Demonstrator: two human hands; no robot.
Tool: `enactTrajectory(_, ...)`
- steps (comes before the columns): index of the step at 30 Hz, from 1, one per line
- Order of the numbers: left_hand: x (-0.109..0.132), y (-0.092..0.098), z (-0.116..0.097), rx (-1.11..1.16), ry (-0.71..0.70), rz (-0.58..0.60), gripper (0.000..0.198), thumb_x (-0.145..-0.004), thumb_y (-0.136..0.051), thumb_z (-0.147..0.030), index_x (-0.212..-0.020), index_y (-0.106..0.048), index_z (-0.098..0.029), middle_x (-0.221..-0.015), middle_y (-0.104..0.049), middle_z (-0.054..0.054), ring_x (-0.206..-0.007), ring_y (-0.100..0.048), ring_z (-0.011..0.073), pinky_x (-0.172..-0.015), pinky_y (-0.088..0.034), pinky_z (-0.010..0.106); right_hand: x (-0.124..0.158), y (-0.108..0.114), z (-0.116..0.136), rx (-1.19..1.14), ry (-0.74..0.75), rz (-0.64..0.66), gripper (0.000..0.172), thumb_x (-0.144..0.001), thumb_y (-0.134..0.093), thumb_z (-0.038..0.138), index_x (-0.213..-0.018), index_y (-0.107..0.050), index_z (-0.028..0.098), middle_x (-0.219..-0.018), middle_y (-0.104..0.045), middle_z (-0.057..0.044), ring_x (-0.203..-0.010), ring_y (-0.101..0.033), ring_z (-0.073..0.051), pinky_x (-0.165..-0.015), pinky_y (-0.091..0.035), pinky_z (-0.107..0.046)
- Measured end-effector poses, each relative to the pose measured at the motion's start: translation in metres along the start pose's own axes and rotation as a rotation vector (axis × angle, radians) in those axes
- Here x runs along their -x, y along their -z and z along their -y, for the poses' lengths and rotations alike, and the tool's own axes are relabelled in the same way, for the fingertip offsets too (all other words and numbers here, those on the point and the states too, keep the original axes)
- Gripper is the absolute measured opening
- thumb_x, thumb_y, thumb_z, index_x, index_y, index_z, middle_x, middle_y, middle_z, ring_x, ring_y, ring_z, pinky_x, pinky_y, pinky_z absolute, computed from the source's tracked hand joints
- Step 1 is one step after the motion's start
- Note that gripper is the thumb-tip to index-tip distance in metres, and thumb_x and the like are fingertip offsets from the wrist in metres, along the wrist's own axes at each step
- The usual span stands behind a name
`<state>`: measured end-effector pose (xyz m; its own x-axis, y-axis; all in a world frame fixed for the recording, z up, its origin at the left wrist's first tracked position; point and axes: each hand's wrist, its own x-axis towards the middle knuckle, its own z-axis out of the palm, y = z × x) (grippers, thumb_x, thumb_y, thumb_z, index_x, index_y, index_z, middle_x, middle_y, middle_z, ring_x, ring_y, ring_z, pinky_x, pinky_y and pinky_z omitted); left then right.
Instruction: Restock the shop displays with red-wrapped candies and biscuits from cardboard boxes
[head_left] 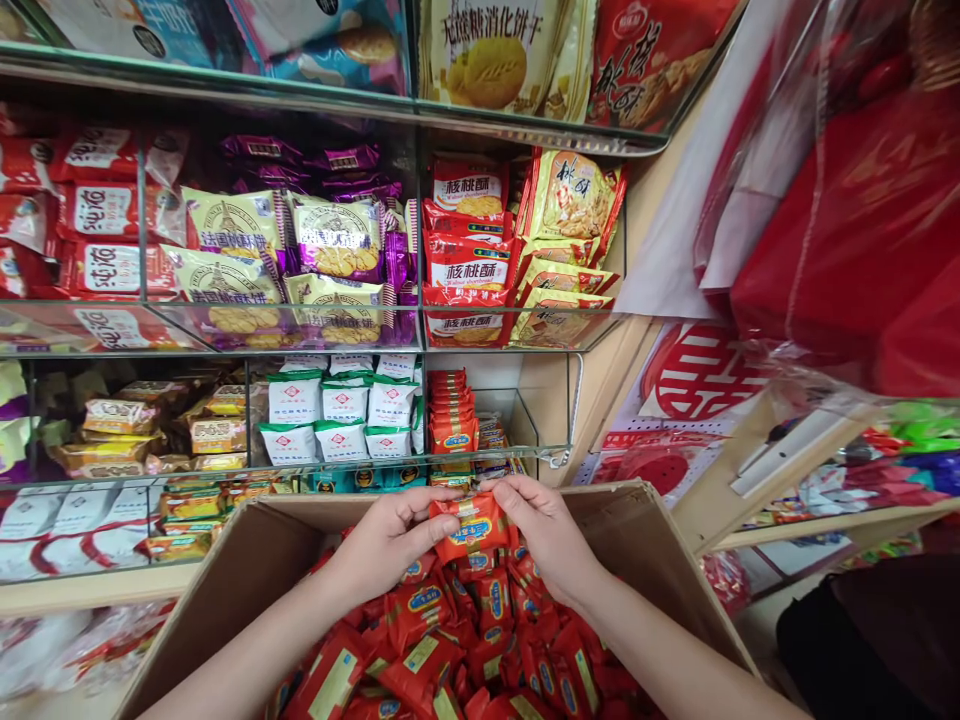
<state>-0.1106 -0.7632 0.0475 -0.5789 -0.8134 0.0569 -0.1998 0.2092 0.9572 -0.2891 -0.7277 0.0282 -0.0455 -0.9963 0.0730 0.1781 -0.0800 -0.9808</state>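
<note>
Above the far side of the carton, my left hand and right hand grip one red packet between them, fingers closed on its left and right ends, left thumb across its front. Farther off, a column of similar packets already stands at the left of a glass-fronted compartment, so I judge some are placed. Mine isn't in there yet, and the loose packets heaped near me suggest plenty remains.
</note>
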Motion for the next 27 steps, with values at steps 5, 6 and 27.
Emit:
enactTrajectory(5,0.001,-0.002,0.007,0.071,0.038,-0.047,0.034,-0.073,-0.059,-0.036,-0.099,-0.059,-0.015,-0.05,-0.046,-0.008,-0.044,-0.039,0.0055,-0.045,-0.038,0.018,0.003,0.0,-0.002,-0.128,-0.097,0.044,0.027,-0.074,-0.059,0.04,-0.092,-0.061,0.019,-0.084,-0.064,-0.002,-0.077,-0.058,-0.015,-0.071,-0.047,-0.03)
enactTrajectory(6,0.001,-0.003,0.008,0.105,0.045,-0.068,0.034,-0.072,-0.06,-0.037,-0.098,-0.059,-0.015,-0.052,-0.049,-0.008,-0.045,-0.042,0.0057,-0.046,-0.039,0.019,0.004,0.0,-0.001,-0.118,-0.103,0.069,0.029,-0.072,-0.062,0.038,-0.095,-0.059,0.02,-0.085,-0.064,-0.002,-0.076,-0.058,-0.014,-0.069,-0.047,-0.029)
enactTrajectory(27,-0.01,0.044,0.013,-0.845,-0.264,-0.476,0.023,-0.082,-0.043,-0.035,-0.086,-0.061,-0.02,-0.075,-0.068,0.001,-0.069,-0.063,0.0151,-0.063,-0.046,0.024,-0.085,0.018,0.071,1.141,0.515,0.107,0.028,-0.073,-0.051,0.022,-0.101,-0.048,0.021,-0.087,-0.058,-0.004,-0.074,-0.054,-0.017,-0.066,-0.04,-0.03)
